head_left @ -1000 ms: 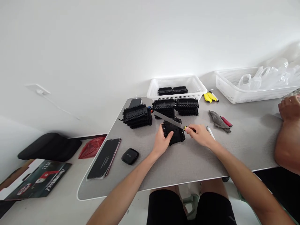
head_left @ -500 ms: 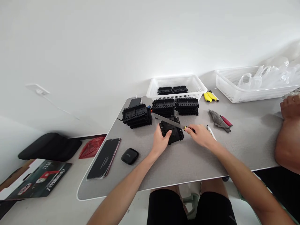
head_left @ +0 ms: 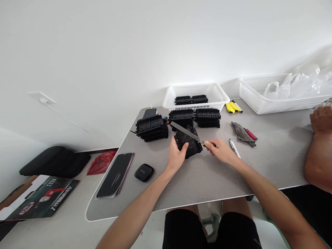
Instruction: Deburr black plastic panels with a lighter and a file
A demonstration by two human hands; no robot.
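While the black plastic part (head_left: 190,148) is held askew over the grey table (head_left: 212,176), the left hand (head_left: 177,154) is clamped on its left side, thumb laid over the upper face, a grip that seems meant to steady it and leave the far and right portions exposed; the right hand (head_left: 220,150) is closed round the handle of a flat metal tool (head_left: 185,131), whose blade slants over the part toward the far left, though from this height it is hard to tell whether the two touch; just beyond stand a left stack (head_left: 151,128), a middle stack (head_left: 181,115) and a right stack (head_left: 208,117) of similar black parts, apparently kept close for easy reach; behind them a white basket (head_left: 197,105) holds more such pieces; a white marker (head_left: 234,148) lies near the right forearm, with a grey cloth (head_left: 242,133) and a red object (head_left: 250,134) farther over; a black case (head_left: 144,172) and a dark tablet (head_left: 115,175) lie to the left, probably set aside from the work; at the far right rests another person's arm (head_left: 320,152).
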